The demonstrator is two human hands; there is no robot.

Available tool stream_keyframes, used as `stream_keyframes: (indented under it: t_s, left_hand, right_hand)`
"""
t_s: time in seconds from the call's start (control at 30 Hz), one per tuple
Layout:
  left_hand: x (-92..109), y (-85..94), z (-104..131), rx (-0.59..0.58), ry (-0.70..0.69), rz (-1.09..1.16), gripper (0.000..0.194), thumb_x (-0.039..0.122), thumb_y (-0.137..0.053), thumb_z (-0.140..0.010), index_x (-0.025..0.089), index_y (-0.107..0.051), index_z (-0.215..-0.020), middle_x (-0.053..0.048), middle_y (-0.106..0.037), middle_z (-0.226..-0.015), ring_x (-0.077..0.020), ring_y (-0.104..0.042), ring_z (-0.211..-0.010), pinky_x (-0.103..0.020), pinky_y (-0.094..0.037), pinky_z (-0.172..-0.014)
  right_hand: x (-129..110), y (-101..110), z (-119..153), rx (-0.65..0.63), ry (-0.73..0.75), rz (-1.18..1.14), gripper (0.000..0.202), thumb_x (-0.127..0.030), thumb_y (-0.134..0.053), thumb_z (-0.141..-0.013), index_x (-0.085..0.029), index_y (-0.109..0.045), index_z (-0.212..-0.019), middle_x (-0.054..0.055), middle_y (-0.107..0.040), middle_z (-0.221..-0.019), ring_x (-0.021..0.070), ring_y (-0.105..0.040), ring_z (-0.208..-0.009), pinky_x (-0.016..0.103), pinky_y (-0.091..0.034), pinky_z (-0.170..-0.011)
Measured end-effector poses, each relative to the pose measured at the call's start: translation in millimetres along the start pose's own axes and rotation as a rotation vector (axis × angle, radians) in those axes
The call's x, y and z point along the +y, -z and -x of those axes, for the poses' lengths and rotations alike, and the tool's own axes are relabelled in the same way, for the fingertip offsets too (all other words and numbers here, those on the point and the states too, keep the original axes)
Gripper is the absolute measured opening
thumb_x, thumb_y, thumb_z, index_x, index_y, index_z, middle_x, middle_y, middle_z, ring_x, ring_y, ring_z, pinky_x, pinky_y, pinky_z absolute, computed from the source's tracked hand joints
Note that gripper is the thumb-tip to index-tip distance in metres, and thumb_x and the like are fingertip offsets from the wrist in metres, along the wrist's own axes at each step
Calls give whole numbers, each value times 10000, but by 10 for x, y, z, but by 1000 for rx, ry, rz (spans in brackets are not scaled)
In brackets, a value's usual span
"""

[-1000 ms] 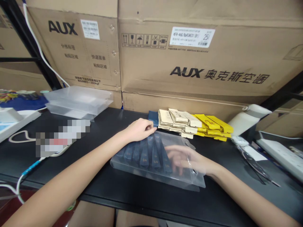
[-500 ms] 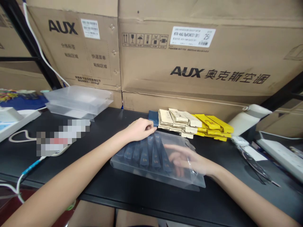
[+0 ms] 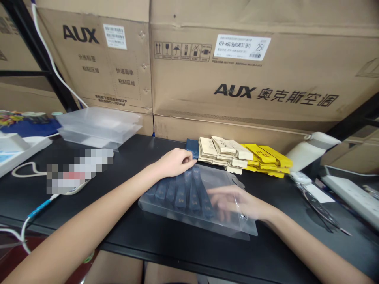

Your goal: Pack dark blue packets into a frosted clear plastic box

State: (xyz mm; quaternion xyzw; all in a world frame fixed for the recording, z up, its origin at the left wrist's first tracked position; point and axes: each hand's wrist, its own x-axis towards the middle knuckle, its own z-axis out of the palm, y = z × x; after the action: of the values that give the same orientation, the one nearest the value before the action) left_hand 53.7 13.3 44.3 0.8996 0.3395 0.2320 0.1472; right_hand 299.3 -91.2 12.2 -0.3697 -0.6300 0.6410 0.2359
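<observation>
A clear plastic pouch [image 3: 182, 219] lies on the black table, its mouth facing right. Several dark blue packets [image 3: 180, 193] are fanned out inside it, long and narrow with small gold marks. At the pouch's far edge my left hand [image 3: 176, 162] is closed, thumb and fingers pinching that edge. My right hand [image 3: 229, 199] reaches through the mouth into the pouch, seen through the plastic. Its fingers are stretched out and apart, beside the rightmost packet, holding nothing visible.
Behind the pouch lie a dark blue packet [image 3: 192, 146], stacked cream packets [image 3: 225, 152] and yellow packets [image 3: 269, 157]. A white bottle [image 3: 310, 152] leans at right near glasses [image 3: 319, 205]. Clear plastic sheets [image 3: 100, 126] and a cabled, blurred-out device [image 3: 79, 173] are at left. Cardboard boxes [image 3: 183, 90] stand behind.
My right hand has shifted slightly inside the pouch, and the rightmost blue packets have moved a little to the left. My left hand stays at the far edge.
</observation>
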Motion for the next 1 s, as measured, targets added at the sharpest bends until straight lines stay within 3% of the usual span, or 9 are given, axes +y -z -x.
stream_keyframes:
  t_s: [0.33,0.57,0.7,0.87,1.0]
  left_hand:
    - [1,0,4,-3,5,-6,289,329,-490,-906,165,-582,-686,-26,-635,-689,-151,-568,-633,-260,-390,-636]
    - [3,2,1,-6,4,1,282,325,-494,-904,166,-584,-688,-25,-637,-695,-154,-575,-645,-262,-398,-647]
    - [-10,-4,-1,-1,4,-5,282,330,-498,-902,169,-582,-686,-20,-632,-688,-152,-571,-640,-263,-391,-645]
    - [-16,-7,3,-1,6,1,289,338,-494,-907,171,-577,-686,-18,-631,-690,-153,-573,-644,-262,-388,-638]
    - [-7,-4,5,-2,12,-6,285,333,-498,-907,169,-578,-688,-20,-629,-687,-155,-576,-644,-264,-399,-647]
  right_hand:
    - [7,-5,-7,21,10,-5,351,-346,-722,-837,-213,-693,-1161,49,-751,-924,128,-700,-651,231,-579,-539]
    - [-92,-17,-5,-38,15,89,230,-355,-695,-856,-168,-748,-979,57,-751,-880,103,-662,-618,202,-543,-538]
    - [-47,-5,-3,-31,0,24,321,-338,-706,-853,-198,-668,-1140,61,-734,-978,132,-700,-703,227,-572,-570]
    - [-15,-12,0,-13,12,-11,575,-338,-689,-873,-256,-452,-1390,48,-700,-1002,135,-710,-724,222,-576,-565]
    - [-33,-17,5,-10,14,-22,718,-343,-688,-875,-304,-298,-1477,30,-672,-1006,132,-713,-735,211,-571,-560]
